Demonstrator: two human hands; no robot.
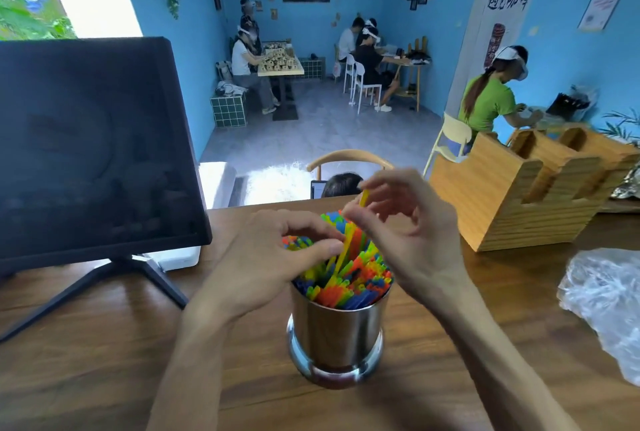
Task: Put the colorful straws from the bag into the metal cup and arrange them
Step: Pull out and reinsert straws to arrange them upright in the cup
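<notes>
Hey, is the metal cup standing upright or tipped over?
Upright. The metal cup stands on its base on the table, with its straws pointing up.

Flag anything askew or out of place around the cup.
One yellow straw stands tilted and higher than the other straws in the metal cup, pinched by the right hand. Nothing spilled on the table.

My 2 forearms come into view bare from the bottom edge, with no sleeves, watch or bracelet showing. My left hand (277,250) and right hand (405,223) wear no gloves or rings; nails short and plain.
</notes>
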